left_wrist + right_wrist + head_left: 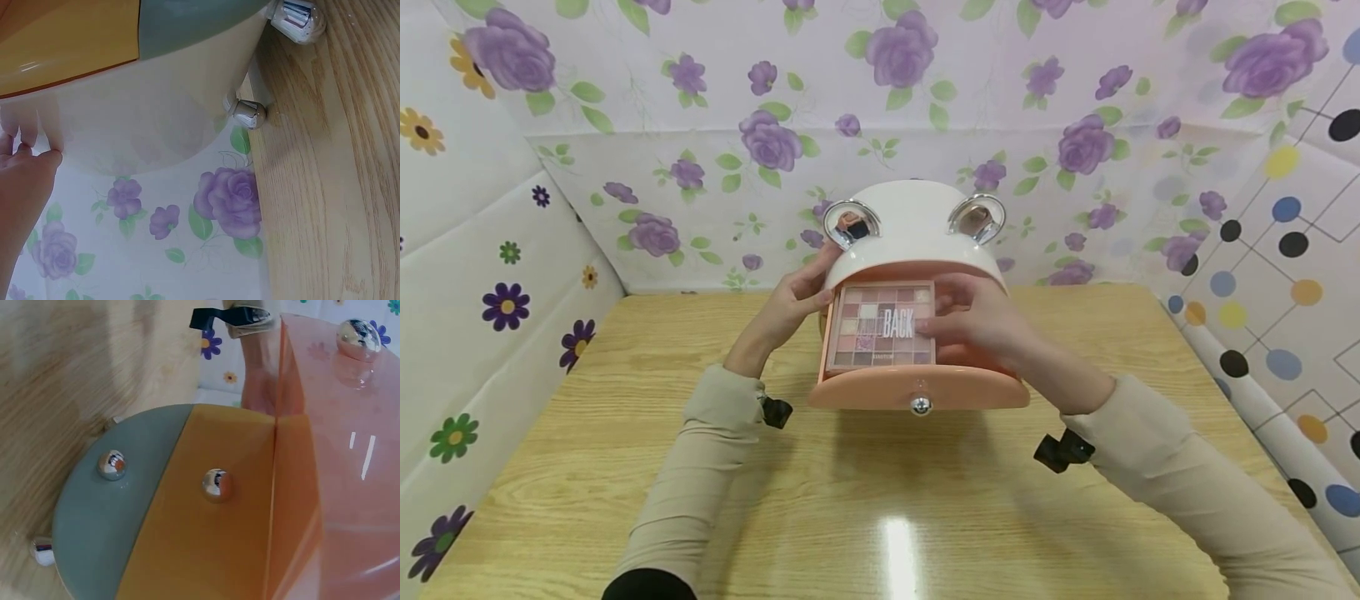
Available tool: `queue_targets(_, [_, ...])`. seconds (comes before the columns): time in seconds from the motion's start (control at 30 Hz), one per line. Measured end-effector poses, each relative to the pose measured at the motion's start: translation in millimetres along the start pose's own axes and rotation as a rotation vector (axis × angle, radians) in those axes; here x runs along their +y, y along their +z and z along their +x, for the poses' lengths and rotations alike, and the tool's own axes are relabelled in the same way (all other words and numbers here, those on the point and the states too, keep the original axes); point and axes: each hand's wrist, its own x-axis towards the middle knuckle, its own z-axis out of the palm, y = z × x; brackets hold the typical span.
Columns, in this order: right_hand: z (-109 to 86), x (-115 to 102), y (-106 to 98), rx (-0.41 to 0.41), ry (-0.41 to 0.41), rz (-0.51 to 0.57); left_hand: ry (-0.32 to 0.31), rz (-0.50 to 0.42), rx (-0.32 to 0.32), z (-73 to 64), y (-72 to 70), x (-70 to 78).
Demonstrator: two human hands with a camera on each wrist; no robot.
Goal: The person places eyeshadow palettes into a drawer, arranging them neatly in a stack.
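An eyeshadow palette (883, 337) with a clear lid marked "BACK" lies in the left part of the pulled-out pink drawer (970, 390). My right hand (977, 321) reaches into that drawer and grips the palette's right edge, thumb and fingers partly hidden. The drawer belongs to a rounded white storage box (913, 212) with two silver ears. My left hand (786, 308) rests against the box's left side, its thumb near the drawer's rim. Left fingertips (53, 156) touch the white wall in the left wrist view. The right wrist view does not show the right hand.
Below the pink drawer are a yellow-orange drawer (200, 537) and a grey-green drawer (106, 519), both pushed in, with silver knobs. Silver feet (250, 114) hold the box above the wooden table (805, 517). Flowered cloth (715, 158) hangs close behind.
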Motion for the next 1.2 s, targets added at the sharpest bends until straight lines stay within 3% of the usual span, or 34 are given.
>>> queue_targets(0.13, [2.6,-1,2,-0.016,0.02,0.001,-0.005,0.01,0.0,-0.3,-0.2,-0.8])
queue_targets(0.37, [7.5,0,1,0.017,-0.008,-0.252,-0.031,0.022,0.003,-0.7,0.0,-0.1])
queue_targets(0.7, [3.3,3,1,-0.019,-0.033,-0.247,-0.037,0.037,0.006,-0.9,-0.1,0.8])
queue_targets(0.93, [-16.4,2,-10,0.109,-0.261,-0.398,-0.033,0.04,0.001,-0.6,0.5,0.2])
queue_targets(1.2, [-60.6,4,-12,0.179,-0.465,-0.336,-0.034,0.031,0.012,-0.8,1.7,1.8])
